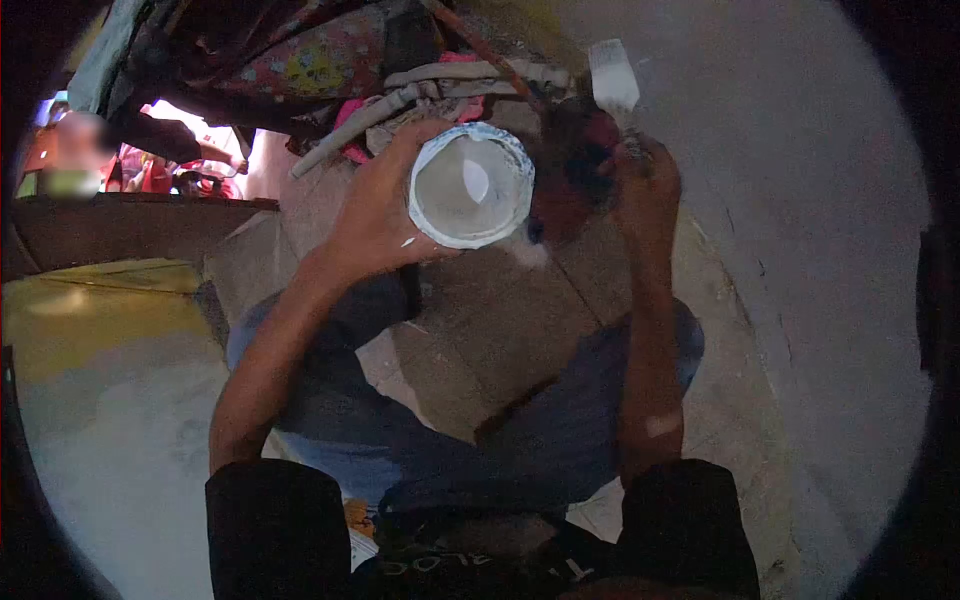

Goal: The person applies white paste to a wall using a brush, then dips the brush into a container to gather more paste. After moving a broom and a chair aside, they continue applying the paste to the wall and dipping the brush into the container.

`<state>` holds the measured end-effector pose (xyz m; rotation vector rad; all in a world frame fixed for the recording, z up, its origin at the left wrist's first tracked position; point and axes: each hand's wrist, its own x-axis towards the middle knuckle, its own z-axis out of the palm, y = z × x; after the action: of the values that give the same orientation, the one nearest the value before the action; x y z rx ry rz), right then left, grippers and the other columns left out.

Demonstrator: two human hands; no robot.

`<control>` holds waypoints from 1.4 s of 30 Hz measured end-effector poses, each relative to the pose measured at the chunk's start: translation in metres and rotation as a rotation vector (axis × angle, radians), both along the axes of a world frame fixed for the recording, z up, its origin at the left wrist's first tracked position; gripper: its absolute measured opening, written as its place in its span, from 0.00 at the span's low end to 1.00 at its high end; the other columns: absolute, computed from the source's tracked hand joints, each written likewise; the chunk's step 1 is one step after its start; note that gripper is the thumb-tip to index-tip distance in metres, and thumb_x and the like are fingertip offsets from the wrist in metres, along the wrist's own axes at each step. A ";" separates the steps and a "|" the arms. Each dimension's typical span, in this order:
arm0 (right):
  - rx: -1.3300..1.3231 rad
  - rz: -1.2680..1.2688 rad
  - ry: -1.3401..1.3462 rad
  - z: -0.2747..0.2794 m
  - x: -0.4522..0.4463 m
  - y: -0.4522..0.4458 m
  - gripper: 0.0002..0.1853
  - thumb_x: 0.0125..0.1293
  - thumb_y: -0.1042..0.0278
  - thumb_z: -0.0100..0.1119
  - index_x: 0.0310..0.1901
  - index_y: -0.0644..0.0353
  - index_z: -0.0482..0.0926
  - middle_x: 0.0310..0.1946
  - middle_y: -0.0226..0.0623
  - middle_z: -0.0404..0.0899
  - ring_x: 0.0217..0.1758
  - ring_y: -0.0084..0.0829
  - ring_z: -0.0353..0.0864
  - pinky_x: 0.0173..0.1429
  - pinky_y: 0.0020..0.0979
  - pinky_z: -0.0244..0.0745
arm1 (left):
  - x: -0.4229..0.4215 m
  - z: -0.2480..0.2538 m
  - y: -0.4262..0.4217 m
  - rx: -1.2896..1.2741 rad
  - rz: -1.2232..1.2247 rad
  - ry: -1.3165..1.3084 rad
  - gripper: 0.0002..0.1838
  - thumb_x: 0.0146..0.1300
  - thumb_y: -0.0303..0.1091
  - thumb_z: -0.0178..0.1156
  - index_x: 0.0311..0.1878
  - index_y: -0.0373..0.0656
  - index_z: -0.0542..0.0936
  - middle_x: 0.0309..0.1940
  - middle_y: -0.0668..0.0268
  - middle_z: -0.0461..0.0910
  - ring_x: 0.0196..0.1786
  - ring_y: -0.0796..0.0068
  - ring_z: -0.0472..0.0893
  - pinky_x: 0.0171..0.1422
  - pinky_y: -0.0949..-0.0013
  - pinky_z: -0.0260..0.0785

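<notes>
My left hand [375, 215] is wrapped round the left side of a round white tub [419, 205], which I look down into. Its rim is smeared, and pale whitish paint shows inside. To the right, my right hand [648, 190] grips a paintbrush [614, 80] with its wide white end pointing up, close to the grey wall [790, 190]. The brush's lower part is hidden in the fingers. A dark, blurred reddish-blue thing [580, 165] lies between the tub and my right hand; its kind cannot be made out.
Pale pipe-like sticks [360, 122] and pink cloth lie beyond the tub, below a patterned fabric [320, 65]. A bright opening [190, 150] at the left shows a blurred person and red items. Tiled floor [490, 340] lies between my bent legs.
</notes>
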<state>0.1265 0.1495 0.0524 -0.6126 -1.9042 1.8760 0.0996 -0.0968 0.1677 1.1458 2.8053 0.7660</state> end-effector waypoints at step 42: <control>-0.697 0.871 -0.309 0.075 0.061 -0.012 0.26 0.72 0.55 0.53 0.58 0.74 0.71 0.39 0.54 0.80 0.45 0.42 0.83 0.52 0.38 0.77 | -0.031 -0.115 0.002 0.319 0.188 0.020 0.42 0.48 0.40 0.78 0.64 0.35 0.68 0.58 0.54 0.73 0.62 0.60 0.74 0.65 0.60 0.68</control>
<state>0.1870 0.1370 0.1277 -0.2561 -1.8103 3.2304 0.0689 -0.0953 0.0523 0.9300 2.9112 1.2608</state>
